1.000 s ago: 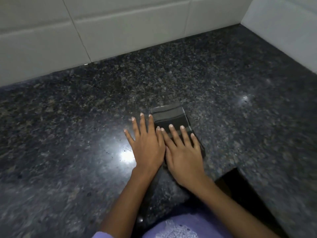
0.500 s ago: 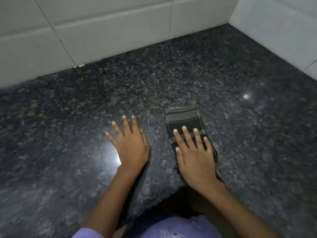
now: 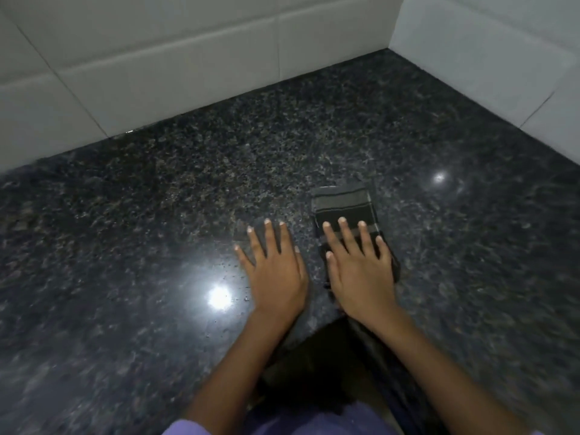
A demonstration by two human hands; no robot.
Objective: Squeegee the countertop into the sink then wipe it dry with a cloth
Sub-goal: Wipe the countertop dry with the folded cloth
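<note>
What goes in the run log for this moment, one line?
phase: cloth wipe | right hand: flat on folded dark cloth | left hand: flat on granite countertop | droplets near left hand

White wall tiles run along the back edge in front of me, their grey grout lines slanting across them, and more white tiles rise on my right, the two walls meeting in a corner at the far right. At the bottom of my view I see my lilac top, with a dark gap just above it.
</note>
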